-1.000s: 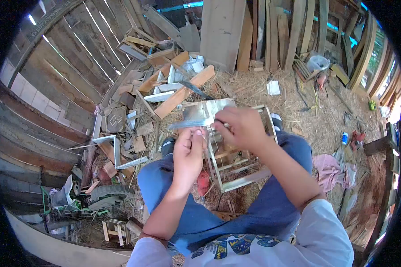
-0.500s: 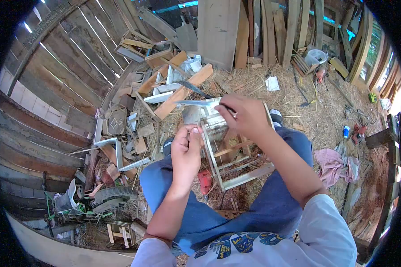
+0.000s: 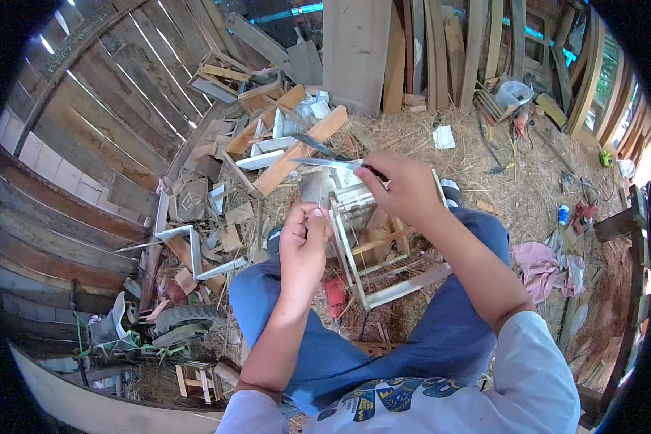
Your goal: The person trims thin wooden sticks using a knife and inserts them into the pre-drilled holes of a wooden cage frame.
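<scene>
My right hand (image 3: 400, 184) is wrapped round the dark handle of a knife (image 3: 333, 163), whose pale blade points left above the frame. Thumb and fingers pinched, my left hand (image 3: 305, 235) holds a thin strip (image 3: 321, 194) that stands up toward the blade. Between my knees is a wooden frame (image 3: 405, 286) with several slats, tilted, its left side close to my left hand. A flat metallic-looking sheet (image 3: 312, 186) lies behind the strip.
A dark blade-like tool (image 3: 315, 144) lies across an orange-brown board (image 3: 296, 155) ahead. Wood scraps and a white angled frame (image 3: 194, 249) are at left. A red object (image 3: 334, 295) lies below my left hand. At right are a pink cloth (image 3: 537, 267) and a blue can (image 3: 563, 214).
The knife has risen away from my left hand, its blade now farther forward. My left hand has moved little and stays pinched. The view has shifted slightly.
</scene>
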### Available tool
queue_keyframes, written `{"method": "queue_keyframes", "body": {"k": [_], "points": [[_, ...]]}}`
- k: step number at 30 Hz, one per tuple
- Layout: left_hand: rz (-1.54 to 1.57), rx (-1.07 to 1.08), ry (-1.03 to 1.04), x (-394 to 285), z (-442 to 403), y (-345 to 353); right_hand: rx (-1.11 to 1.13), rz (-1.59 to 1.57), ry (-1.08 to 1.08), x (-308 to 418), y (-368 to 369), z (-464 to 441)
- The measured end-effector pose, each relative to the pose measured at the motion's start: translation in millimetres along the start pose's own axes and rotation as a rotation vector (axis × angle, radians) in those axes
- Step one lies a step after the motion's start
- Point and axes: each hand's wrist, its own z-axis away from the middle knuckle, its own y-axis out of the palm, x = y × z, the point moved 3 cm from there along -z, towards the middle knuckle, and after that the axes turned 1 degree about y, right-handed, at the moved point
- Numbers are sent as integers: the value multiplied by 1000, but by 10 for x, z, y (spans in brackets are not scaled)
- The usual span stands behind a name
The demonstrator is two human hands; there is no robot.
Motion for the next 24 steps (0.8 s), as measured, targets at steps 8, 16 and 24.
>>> {"method": "queue_keyframes", "body": {"k": [8, 16, 24], "points": [[99, 61, -127, -88, 32, 61, 152, -78, -82, 164, 75, 146], [112, 77, -191, -164, 98, 89, 190, -86, -167, 144, 113, 132], [112, 28, -197, -176, 77, 58, 173, -53, -216, 279, 106, 152]]}}
